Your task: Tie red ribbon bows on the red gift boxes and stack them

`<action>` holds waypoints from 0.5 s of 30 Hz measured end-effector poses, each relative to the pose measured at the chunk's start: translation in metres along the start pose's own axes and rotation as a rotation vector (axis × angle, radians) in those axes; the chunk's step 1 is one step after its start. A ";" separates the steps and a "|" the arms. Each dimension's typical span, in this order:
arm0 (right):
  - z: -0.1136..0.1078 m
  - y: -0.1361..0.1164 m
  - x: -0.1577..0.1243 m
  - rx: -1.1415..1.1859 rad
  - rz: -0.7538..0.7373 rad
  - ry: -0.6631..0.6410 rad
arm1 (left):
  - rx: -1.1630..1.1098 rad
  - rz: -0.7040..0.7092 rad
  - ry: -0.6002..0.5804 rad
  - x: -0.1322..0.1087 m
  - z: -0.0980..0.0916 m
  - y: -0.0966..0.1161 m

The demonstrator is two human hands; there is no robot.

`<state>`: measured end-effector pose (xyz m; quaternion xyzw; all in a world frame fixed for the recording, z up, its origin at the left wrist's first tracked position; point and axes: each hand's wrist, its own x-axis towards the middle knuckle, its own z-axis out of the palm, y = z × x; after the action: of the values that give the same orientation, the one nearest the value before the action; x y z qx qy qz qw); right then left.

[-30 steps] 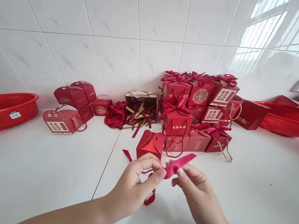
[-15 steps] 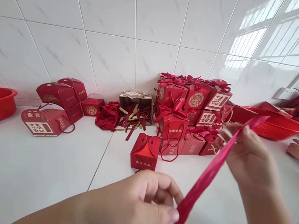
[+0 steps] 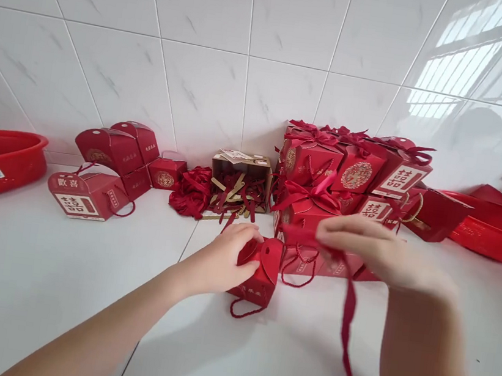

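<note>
My left hand (image 3: 226, 260) is closed on the top flaps of a small red gift box (image 3: 261, 282), which stands on the white table with a red cord handle hanging at its front. Up and to the right of that box, my right hand (image 3: 363, 247) pinches a dark red ribbon (image 3: 349, 312). One short end of the ribbon sticks out to the left of my fingers, and its long tail hangs down toward the table's front. My right hand covers part of the stacked boxes behind it.
Red boxes tied with bows (image 3: 314, 165) stand stacked behind my hands. Left of them are an open carton (image 3: 271, 184) of strips, a ribbon heap (image 3: 191, 191) and several untied boxes (image 3: 86, 191). Red basins stand at far left (image 3: 14, 160) and right (image 3: 494, 235).
My left hand has let go of the ribbon and moved forward onto the small box. My right hand has carried the ribbon left, close to the box. The view has shifted right.
</note>
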<state>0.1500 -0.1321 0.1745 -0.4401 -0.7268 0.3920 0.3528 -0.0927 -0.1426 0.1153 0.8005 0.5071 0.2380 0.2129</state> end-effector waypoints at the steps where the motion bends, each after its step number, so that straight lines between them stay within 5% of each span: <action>1: 0.006 0.006 0.007 -0.054 0.048 -0.131 | -0.017 0.004 -0.022 0.003 0.002 -0.004; 4: 0.017 0.023 0.022 -0.123 0.145 -0.348 | -0.045 0.022 -0.054 0.005 0.006 -0.008; 11: 0.021 0.040 0.026 -0.074 0.134 -0.203 | -0.150 -0.077 -0.097 0.007 0.004 -0.009; 15: 0.025 0.040 0.027 -0.063 0.143 -0.240 | -0.156 -0.123 -0.134 0.005 0.004 -0.005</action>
<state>0.1326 -0.1017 0.1328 -0.4517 -0.7425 0.4427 0.2205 -0.0918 -0.1368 0.1101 0.7630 0.5198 0.2093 0.3222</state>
